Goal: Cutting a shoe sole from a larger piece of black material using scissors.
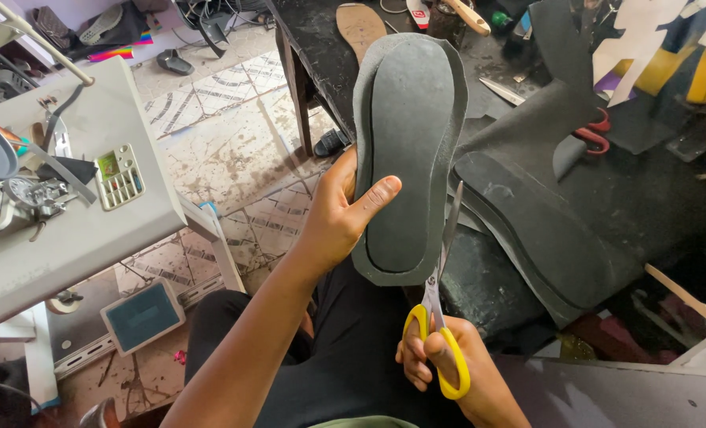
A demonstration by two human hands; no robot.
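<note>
sitting at far left, a grey sewing machine desk (91,230) carries a small tray of pins (119,176). left hand (339,214) fingers grip a dark grey foam shoe sole (408,150), held upright above the lap. right hand (448,361) fingers fill yellow-handled scissors (440,317), blades at the sole's right edge. black rubber sheet (543,230) lies right.

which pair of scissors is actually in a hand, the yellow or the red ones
The yellow-handled scissors: the right hand grips their loops, blades up along the edge of the grey sole held by the left hand. The red-handled scissors lie untouched on the dark bench.
</note>
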